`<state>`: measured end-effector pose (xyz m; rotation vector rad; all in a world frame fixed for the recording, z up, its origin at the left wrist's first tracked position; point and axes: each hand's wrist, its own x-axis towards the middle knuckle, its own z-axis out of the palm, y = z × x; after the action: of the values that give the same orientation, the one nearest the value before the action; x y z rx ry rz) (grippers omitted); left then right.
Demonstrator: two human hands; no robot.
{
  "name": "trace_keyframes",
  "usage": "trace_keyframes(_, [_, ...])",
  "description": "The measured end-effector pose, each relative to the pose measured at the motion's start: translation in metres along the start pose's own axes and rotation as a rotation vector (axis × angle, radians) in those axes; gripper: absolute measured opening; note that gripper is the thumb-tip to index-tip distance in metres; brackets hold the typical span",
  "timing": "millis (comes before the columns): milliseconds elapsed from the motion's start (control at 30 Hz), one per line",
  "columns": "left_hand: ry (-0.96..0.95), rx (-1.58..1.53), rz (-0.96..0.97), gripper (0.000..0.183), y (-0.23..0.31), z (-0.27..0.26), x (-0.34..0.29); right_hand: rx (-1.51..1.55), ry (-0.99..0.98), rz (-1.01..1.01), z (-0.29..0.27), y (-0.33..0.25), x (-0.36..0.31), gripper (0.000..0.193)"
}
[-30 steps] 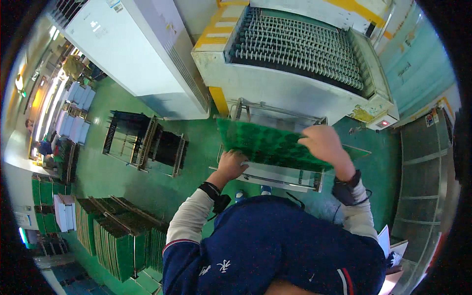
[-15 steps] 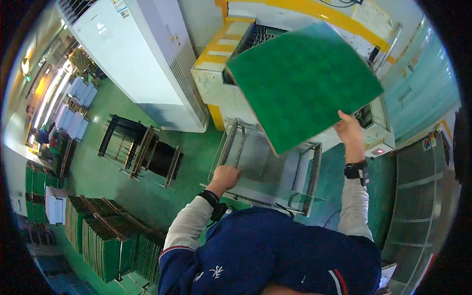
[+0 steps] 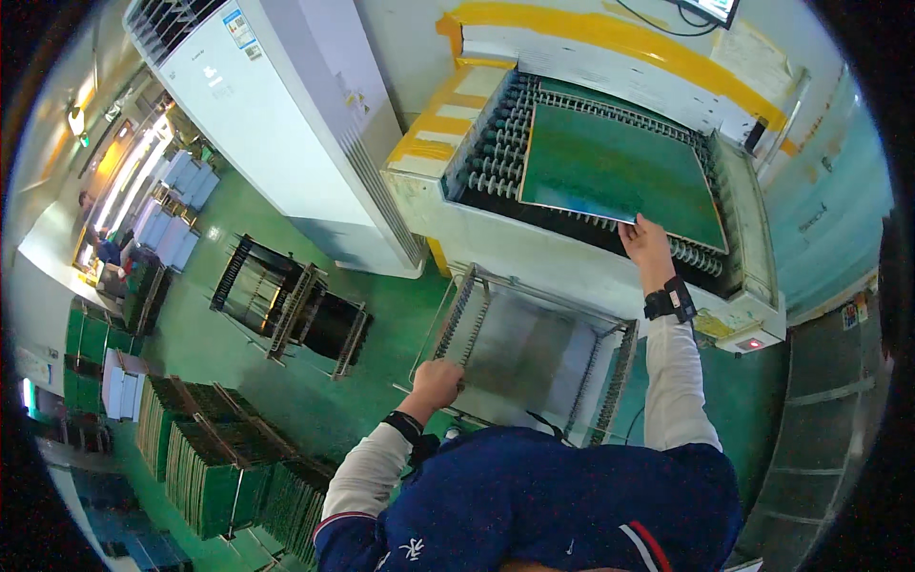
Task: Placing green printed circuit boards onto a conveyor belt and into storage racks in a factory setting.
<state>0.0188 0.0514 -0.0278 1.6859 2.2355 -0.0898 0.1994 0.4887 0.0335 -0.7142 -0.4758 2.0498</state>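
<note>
A flat green circuit board panel with a thin copper-coloured edge lies on the rollers of a conveyor machine. At the panel's near edge, my right hand pinches it, arm stretched forward. Below the machine, close to my body, is a metal rack with toothed side rails; greyish sheet surfaces show between them. My left hand is closed around the rack's near left corner, its fingertips hidden beneath the hand.
A tall white air conditioner stands left of the machine. On the floor are a dark rack and, at lower left, racks filled with green panels. A grey screened frame is on the right. A person is far left.
The green panel has gone from being held up and tilted above the machine to lying on its rollers. My right hand has shifted slightly left along with it; my left hand stays at the rack.
</note>
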Motion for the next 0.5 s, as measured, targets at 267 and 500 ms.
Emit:
trace_keyframes(267, [-0.036, 0.024, -0.02, 0.011, 0.0, 0.008, 0.002, -0.547, -0.082, 0.257, -0.001, -0.024, 0.008, 0.027])
trace_keyframes(500, [-0.038, 0.058, -0.027, 0.013, 0.003, 0.004, 0.007, -0.626, -0.136, 0.176, 0.021, -0.015, 0.0, 0.024])
